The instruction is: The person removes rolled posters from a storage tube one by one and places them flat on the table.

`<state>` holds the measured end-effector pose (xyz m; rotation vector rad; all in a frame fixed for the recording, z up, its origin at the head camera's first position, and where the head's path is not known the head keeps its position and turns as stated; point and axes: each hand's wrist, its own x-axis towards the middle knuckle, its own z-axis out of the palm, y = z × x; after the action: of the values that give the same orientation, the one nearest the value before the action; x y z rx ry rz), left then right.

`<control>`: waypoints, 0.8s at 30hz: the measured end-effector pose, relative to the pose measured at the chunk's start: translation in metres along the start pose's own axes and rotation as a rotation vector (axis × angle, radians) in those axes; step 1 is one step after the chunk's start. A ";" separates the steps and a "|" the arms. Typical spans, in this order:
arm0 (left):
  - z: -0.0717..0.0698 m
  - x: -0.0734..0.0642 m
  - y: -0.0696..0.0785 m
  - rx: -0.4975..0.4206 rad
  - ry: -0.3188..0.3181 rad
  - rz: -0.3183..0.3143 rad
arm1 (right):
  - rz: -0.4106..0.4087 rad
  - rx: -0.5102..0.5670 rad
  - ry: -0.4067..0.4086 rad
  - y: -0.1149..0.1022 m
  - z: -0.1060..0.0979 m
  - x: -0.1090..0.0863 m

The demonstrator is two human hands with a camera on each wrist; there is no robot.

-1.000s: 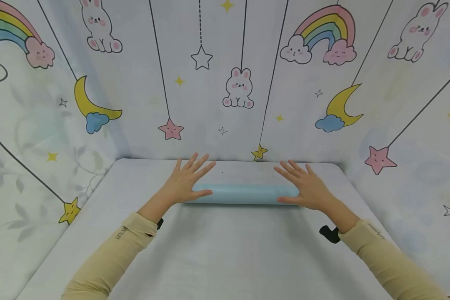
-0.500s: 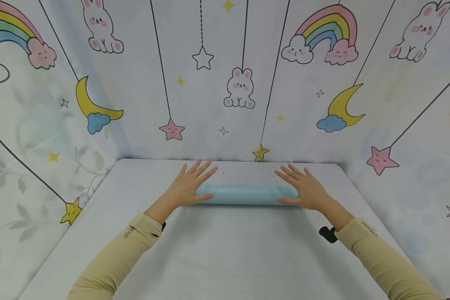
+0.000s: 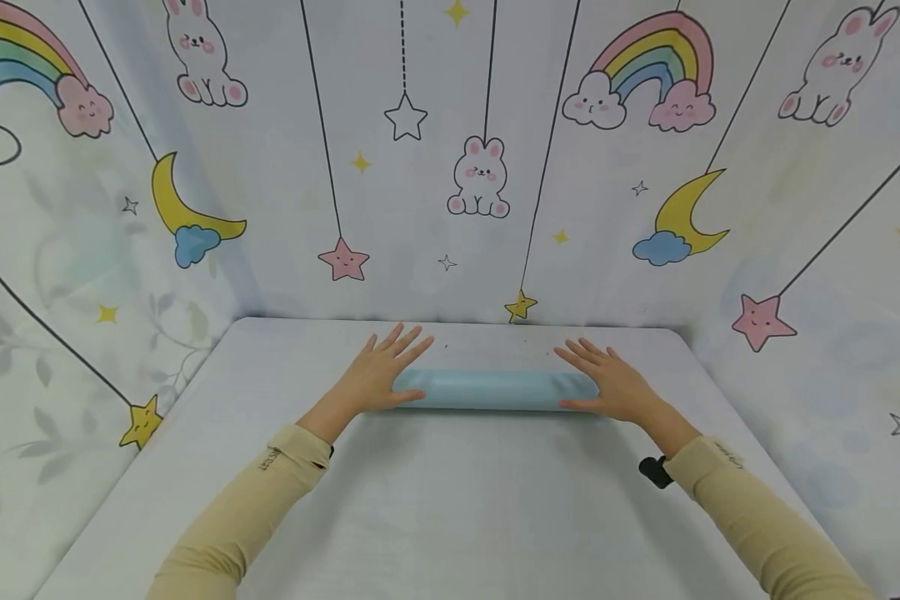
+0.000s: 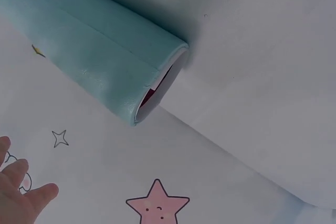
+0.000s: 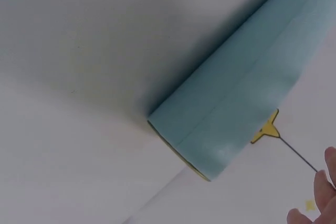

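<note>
blue roll [image 3: 495, 390] lies 9-to-3 o'clock | 3 o'clock from left hand [image 3: 375, 377], 9 from right hand [image 3: 618, 385] | equally near | fingers [image 3: 416, 352] spread

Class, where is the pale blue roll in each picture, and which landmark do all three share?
Head: the pale blue roll lies crosswise, below centre.
Left wrist: the roll slants from top left to an open end near centre.
Right wrist: the roll slants from top right to an end below centre.
Shared landmark: the white table's far edge.
</note>
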<state>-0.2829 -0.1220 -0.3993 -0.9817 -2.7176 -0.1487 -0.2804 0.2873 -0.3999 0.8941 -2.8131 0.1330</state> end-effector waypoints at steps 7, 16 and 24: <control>0.008 -0.001 -0.002 -0.032 -0.029 -0.018 | 0.028 0.020 -0.022 0.006 0.011 0.001; 0.025 0.001 -0.007 -0.031 -0.015 0.003 | 0.033 0.034 -0.013 0.010 0.020 0.001; 0.042 0.004 -0.011 -0.054 0.002 0.013 | 0.057 0.040 -0.024 0.014 0.031 0.003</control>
<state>-0.3008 -0.1202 -0.4394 -1.0133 -2.7179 -0.2220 -0.2952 0.2924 -0.4301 0.8299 -2.8686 0.1882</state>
